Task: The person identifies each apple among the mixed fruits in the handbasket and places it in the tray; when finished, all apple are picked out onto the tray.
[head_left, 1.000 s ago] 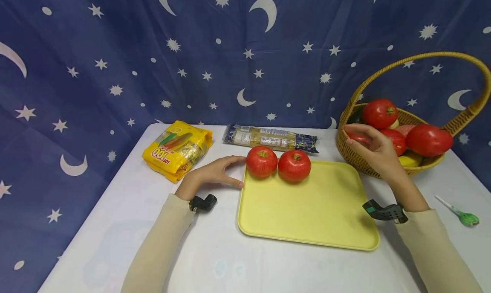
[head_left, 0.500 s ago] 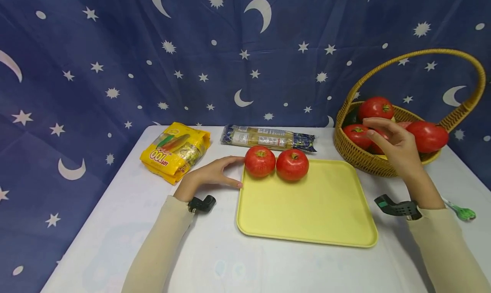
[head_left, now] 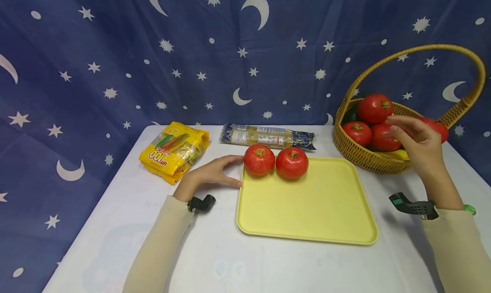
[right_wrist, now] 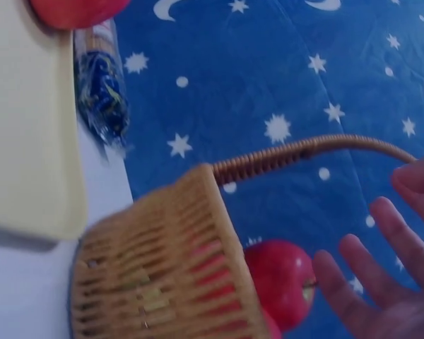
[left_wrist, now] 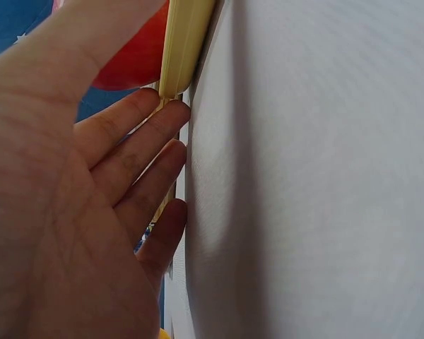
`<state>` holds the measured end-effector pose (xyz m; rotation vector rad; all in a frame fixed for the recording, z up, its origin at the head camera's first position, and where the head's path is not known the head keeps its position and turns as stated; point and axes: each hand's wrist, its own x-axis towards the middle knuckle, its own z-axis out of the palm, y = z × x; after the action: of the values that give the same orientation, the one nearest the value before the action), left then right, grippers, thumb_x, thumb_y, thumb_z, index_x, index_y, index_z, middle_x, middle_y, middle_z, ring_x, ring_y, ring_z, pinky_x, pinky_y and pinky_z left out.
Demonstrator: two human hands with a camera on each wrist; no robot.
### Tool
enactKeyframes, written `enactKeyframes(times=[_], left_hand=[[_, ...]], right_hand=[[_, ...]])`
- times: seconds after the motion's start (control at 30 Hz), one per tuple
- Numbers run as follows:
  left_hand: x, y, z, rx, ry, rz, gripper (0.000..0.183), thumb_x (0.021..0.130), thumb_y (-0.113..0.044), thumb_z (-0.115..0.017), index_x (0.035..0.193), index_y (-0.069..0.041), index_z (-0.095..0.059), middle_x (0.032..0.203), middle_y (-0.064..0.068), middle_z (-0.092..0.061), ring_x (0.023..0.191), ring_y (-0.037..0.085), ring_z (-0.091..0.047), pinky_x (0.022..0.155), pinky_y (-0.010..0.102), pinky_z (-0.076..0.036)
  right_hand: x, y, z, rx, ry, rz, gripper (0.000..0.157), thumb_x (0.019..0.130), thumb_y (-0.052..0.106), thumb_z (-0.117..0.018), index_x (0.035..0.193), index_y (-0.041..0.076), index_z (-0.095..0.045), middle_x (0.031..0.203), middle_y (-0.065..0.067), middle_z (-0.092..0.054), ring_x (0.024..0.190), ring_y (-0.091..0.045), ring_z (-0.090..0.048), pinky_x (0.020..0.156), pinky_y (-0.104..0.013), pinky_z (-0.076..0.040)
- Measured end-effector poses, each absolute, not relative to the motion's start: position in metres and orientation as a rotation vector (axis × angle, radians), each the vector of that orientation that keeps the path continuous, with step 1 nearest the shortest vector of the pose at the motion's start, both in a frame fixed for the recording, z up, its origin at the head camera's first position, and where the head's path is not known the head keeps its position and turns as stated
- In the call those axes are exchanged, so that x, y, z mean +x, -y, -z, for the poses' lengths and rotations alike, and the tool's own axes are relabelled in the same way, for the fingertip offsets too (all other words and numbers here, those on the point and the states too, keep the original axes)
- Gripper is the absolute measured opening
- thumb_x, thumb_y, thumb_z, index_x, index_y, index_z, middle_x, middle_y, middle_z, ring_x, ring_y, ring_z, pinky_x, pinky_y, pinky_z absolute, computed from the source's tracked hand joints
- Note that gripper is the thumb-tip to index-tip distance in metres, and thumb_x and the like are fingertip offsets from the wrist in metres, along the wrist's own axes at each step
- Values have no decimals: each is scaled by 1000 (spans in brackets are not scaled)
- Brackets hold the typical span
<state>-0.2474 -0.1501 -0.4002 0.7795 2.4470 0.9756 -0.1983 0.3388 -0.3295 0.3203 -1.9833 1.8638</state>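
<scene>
My left hand (head_left: 211, 173) rests at the left edge of a yellow tray (head_left: 307, 212), fingers and thumb spread, holding nothing. In the left wrist view its fingertips (left_wrist: 173, 109) lie right at the tray's rim. Two red apples (head_left: 259, 160) sit side by side in the tray's far left corner. My right hand (head_left: 422, 146) is over the right part of a wicker basket (head_left: 354, 156), fingers loosely bent and nothing between them. Inside the basket are several red apples (head_left: 375, 108), something yellow (head_left: 397, 155) and a large red fruit (head_left: 439, 129), partly hidden by the hand.
Behind the tray lies a clear and blue packet of long pale sticks (head_left: 268, 136). A yellow snack bag (head_left: 174, 151) lies at the far left. The basket's tall handle (head_left: 422, 47) arches above the fruit. A green-headed thing (head_left: 469, 208) shows past the right sleeve.
My right hand has moved right across the basket, uncovering the apples at its left and hiding more of the large red fruit. My left hand has stayed at the tray's edge.
</scene>
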Motion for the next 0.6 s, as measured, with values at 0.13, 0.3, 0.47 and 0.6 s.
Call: enactKeyframes(times=[0.13, 0.3, 0.47, 0.6], left_hand=[[-248, 148, 400, 789, -2445, -975, 86, 79, -35, -82, 149, -12, -39, 155, 6, -37, 146, 25, -27, 120, 45, -21], [-249, 146, 401, 798, -2442, -980, 85, 79, -34, -83, 149, -12, -40, 154, 6, -38, 145, 25, -28, 120, 44, -22], [-249, 147, 401, 785, -2441, -986, 86, 78, -34, -83, 149, -11, -40, 155, 6, -38, 145, 25, -28, 120, 44, -22], [-248, 149, 401, 761, -2451, -977, 87, 77, -35, -84, 149, -12, -40, 154, 5, -38, 145, 23, -28, 120, 43, -22]], right_hand=[[-194, -349, 330, 247, 1918, -1903, 31, 93, 2, -62, 124, -4, -63, 113, -1, -67, 92, -7, -67, 83, -10, -51], [-190, -360, 331, 228, 1847, -1923, 31, 93, 1, -63, 122, -7, -62, 113, -4, -68, 97, -10, -66, 81, -13, -53], [-189, -369, 328, 7, 1913, -1767, 29, 93, 9, -65, 121, 0, -66, 109, 4, -66, 93, -5, -63, 78, -7, -51], [-190, -374, 327, -173, 1857, -1739, 28, 92, 14, -66, 118, 2, -69, 106, 7, -64, 98, -5, -58, 80, -4, -47]])
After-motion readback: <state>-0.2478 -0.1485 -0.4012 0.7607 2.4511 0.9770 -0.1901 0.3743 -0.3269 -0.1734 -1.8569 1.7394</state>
